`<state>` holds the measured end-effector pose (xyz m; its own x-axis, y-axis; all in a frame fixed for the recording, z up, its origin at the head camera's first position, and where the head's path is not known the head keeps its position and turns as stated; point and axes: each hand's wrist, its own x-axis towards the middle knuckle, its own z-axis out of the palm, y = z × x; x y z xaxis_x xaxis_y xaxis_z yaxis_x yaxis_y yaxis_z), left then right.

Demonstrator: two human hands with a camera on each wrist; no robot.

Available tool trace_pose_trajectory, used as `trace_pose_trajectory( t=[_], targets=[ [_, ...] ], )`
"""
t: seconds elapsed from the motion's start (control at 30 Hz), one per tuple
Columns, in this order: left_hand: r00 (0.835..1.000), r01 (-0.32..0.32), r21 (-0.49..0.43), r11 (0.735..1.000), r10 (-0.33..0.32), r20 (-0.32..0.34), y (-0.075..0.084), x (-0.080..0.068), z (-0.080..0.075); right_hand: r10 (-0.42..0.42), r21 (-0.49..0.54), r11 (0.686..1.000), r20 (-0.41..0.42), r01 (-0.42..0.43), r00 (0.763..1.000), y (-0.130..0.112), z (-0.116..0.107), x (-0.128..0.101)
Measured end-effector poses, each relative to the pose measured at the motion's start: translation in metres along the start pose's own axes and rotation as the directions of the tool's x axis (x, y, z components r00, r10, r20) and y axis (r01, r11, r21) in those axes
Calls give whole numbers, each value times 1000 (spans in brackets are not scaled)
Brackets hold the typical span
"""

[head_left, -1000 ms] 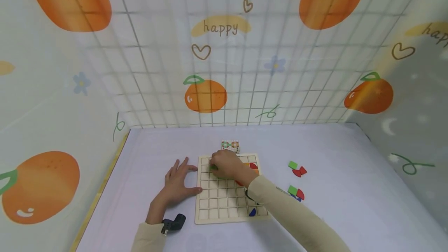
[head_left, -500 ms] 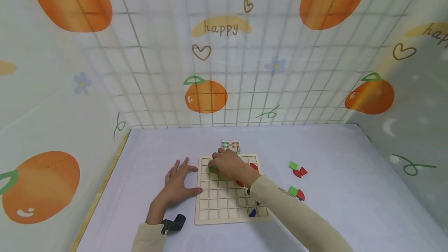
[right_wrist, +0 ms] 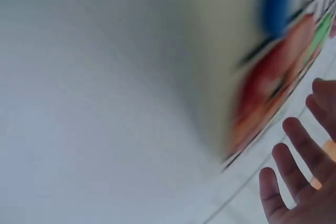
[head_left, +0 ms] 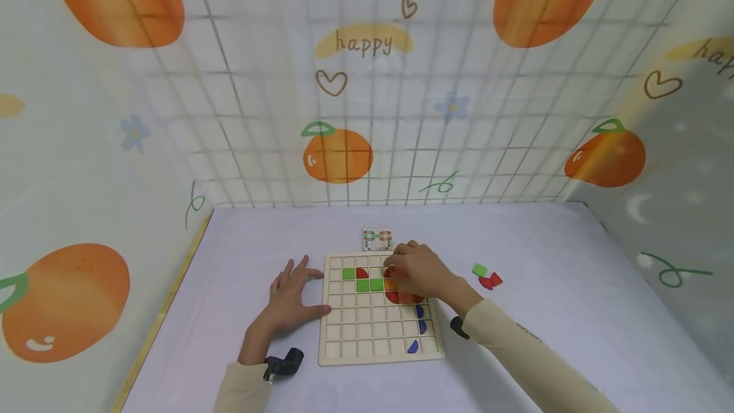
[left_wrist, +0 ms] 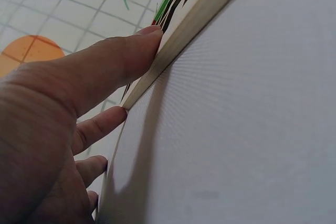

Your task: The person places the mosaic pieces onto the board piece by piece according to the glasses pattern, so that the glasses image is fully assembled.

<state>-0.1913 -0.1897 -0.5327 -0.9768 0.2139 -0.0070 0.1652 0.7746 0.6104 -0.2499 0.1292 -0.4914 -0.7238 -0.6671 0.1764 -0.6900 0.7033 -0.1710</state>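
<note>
Right hand [head_left: 421, 276] shifted rightward, uncovering green squares [head_left: 362, 280] on wooden grid board [head_left: 380, 336].
Fingers relaxed, holding nothing; left hand [head_left: 291, 298] flat, steadying board's edge.

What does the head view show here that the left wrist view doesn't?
Only the head view shows the whole wooden grid board with green squares set in it, the right hand over its far right cells, the pattern card and loose pieces on the table. Only the left wrist view shows the fingertips pressed against the board's edge. Both show the left hand at that edge.
</note>
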Motion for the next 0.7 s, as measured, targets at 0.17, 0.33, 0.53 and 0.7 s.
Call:
trace_pose_trajectory(
  t=[0.17, 0.33, 0.53, 0.7],
  targets=[
    [1000, 2, 1, 1000, -2, 7, -1, 1, -1, 215, -17, 976, -17, -215, 977, 33, -9, -41],
    [1000, 16, -3, 1000, -16, 1, 0, 0, -2, 356, -39, 933, -47, -358, 933, 62, -24, -83],
    [1000, 12, -3, 1000, -12, 7, 0, 1, 0, 468, 18, 883, 22, -468, 884, 84, -40, -126],
    [1000, 18, 5, 1000, -18, 2, 1, 1, 0, 475, 82, 875, 51, -478, 878, 92, -39, -140]
  ],
)
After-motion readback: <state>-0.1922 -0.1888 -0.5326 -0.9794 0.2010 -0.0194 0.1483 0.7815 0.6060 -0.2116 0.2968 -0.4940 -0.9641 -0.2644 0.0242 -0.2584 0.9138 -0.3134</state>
